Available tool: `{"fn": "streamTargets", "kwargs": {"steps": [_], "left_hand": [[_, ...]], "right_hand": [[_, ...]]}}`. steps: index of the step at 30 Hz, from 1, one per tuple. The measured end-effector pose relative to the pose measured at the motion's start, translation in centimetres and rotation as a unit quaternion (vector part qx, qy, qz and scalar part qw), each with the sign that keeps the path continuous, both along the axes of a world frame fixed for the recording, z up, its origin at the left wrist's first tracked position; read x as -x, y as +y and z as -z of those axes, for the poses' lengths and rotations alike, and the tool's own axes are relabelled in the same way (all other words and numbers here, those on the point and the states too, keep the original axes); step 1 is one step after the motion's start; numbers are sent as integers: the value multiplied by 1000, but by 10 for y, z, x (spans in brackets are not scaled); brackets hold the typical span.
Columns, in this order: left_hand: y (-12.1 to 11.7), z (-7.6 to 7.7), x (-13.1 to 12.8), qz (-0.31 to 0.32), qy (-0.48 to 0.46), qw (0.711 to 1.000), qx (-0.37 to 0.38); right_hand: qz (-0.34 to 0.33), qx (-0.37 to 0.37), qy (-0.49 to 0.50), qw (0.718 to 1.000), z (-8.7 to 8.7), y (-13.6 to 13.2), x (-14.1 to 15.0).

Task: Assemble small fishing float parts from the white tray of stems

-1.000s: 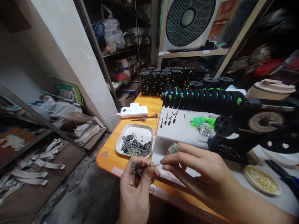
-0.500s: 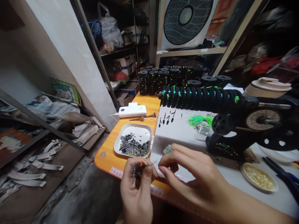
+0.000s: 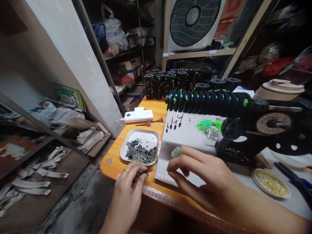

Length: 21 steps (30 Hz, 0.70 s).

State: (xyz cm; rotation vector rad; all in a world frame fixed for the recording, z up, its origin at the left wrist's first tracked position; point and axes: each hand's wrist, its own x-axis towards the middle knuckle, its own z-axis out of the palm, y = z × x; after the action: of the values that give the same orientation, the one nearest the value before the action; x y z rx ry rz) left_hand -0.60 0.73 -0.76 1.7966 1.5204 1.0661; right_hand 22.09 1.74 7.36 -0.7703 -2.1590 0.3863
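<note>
My left hand (image 3: 128, 187) is closed around a thin dark-brown bundle (image 3: 140, 175), its frayed tip showing past the thumb; the fingers hide the rest. It is just in front of a white tray (image 3: 123, 148) of small black and grey tube-like pieces (image 3: 140, 152). My right hand (image 3: 200, 172) hovers over the near edge of a white board (image 3: 163, 156), thumb and index finger curled close together. Anything between those tips is too small to see. A greenish, rough lump (image 3: 176, 151) sits against its index finger; how it is held there, I cannot tell.
A black machine (image 3: 268, 126) carries a row of black spools (image 3: 207, 102) over the board. Several dark pieces (image 3: 175, 123) and green strands (image 3: 209, 125) lie beneath it. Right: a dish of gold bits (image 3: 270, 183) and scissors (image 3: 292, 178). Behind the tray is a white power bank (image 3: 138, 116).
My left hand has moved left and away from my right hand, turning its back upward, still with the dark bundle. My right hand has barely moved.
</note>
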Motion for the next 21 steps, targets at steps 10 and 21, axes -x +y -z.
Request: {"fn": "streamTargets", "kwargs": {"steps": [10,21], "left_hand": [[-9,-14,-45,-4,-360,929,89],[-17,-28,-73,54,-447,875,180]], "right_hand": [[14,65,27,997,4,9,1],[26,80,96,992,11,9,1]]}}
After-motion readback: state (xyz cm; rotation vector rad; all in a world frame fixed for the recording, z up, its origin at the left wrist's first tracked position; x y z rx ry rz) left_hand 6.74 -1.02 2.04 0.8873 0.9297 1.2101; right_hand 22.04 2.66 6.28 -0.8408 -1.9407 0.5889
